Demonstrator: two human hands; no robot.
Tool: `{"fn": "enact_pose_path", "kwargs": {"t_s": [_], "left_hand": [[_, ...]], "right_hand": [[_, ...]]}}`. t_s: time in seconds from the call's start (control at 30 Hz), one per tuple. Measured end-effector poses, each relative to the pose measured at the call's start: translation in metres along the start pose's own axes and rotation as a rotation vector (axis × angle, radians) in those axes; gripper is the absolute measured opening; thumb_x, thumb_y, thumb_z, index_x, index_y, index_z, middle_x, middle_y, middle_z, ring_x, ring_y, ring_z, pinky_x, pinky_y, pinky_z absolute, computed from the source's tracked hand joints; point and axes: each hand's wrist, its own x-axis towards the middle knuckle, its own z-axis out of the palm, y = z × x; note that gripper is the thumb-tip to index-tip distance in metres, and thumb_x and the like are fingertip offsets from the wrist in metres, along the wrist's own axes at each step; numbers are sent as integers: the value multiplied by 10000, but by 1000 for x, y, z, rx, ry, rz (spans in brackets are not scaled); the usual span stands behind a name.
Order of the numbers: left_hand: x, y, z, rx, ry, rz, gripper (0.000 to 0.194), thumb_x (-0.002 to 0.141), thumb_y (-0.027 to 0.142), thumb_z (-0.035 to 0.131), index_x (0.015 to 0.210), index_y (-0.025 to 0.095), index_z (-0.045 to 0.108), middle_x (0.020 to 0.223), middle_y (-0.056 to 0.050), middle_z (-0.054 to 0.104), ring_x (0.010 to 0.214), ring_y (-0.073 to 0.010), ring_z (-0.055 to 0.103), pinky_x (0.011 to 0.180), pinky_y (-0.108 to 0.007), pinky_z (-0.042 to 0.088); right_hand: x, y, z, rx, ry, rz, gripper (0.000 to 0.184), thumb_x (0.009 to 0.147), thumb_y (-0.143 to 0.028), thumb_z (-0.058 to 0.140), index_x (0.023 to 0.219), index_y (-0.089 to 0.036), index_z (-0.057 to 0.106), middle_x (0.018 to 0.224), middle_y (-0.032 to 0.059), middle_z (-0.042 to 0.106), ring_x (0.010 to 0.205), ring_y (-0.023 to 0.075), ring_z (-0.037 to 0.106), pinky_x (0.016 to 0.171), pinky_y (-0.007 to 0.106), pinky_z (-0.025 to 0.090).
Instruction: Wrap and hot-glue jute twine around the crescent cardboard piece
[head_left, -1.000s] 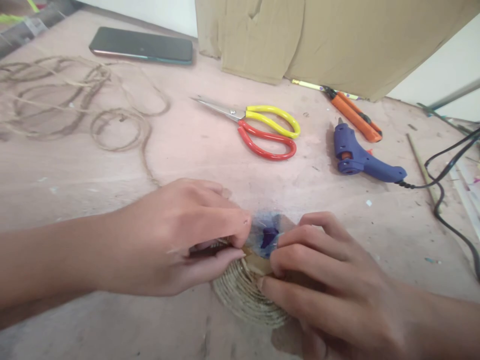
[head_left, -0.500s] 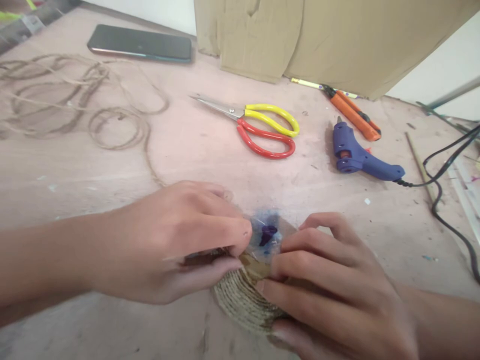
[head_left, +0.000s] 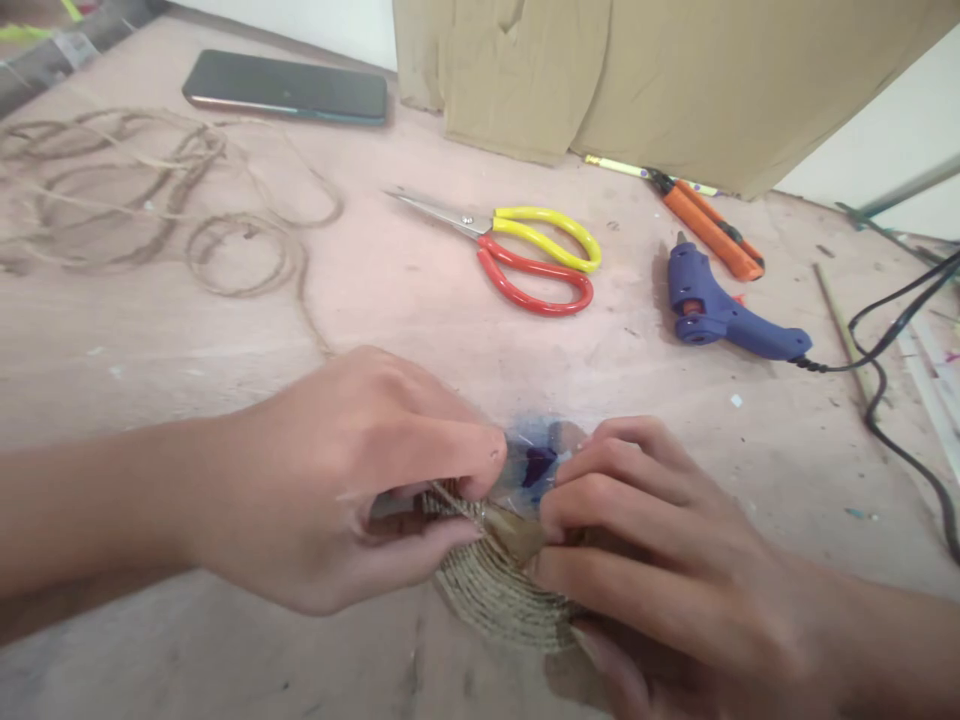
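Observation:
Rows of twine cover a rounded piece at the lower middle, with a brown surface showing inside the rows. Against its far side is clear plastic with a blue patch; how the two join is hidden. My left hand is closed, thumb and index finger pinching a strand of twine at the rows' upper left edge. From its far side, the twine runs back to a loose heap. My right hand grips the piece from the right, fingers bent over it and thumb low at its near edge.
Scissors with yellow and red handles lie beyond my hands. To the right are a blue glue gun with a black cord, an orange cutter and a pencil. A phone and cardboard are at the back.
My right hand has shifted slightly, its fingers reaching further over the piece. The left finger and thumb are a little further apart, so more of the strand shows.

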Motion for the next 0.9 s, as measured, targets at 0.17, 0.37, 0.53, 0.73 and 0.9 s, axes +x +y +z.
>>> {"fn": "enact_pose_path", "kwargs": {"t_s": [0.17,0.37,0.53,0.73,0.9], "left_hand": [[1,3,3,-24,-14,-9,226,1060,114,619,929,253,498,733,56,594,648,-146,537,598,-295,410],[2,8,2,-27,-10,-45,241,1084,93,610,927,250,517,735,69,582,641,-129,529,610,-264,414],[3,9,-1,-47,-24,-54,276,1064,26,598,909,235,505,726,99,514,655,-104,490,639,-228,391],[4,8,-2,-54,-29,-69,288,1033,7,651,891,225,527,729,106,520,657,-96,487,644,-220,382],[1,4,2,-90,-10,-78,283,1049,16,661,905,221,529,743,109,511,662,-84,473,647,-222,367]], "right_hand": [[-2,4,4,13,58,-59,261,952,-83,667,1200,-122,741,1095,72,760,1019,244,657,966,494,478],[-1,13,1,4,35,-120,330,884,-98,698,1211,-126,733,1067,67,755,984,240,668,975,490,486],[3,10,0,-79,-38,-79,245,986,-327,782,1223,-267,760,1139,57,734,1097,279,693,1026,495,517],[6,11,0,-116,-40,-105,287,1014,-487,804,1226,-294,788,1210,70,725,1193,310,667,1058,523,521],[1,12,1,-89,-27,-96,193,1035,-350,747,1205,-267,780,1141,47,747,1112,275,685,1010,490,519]]}}
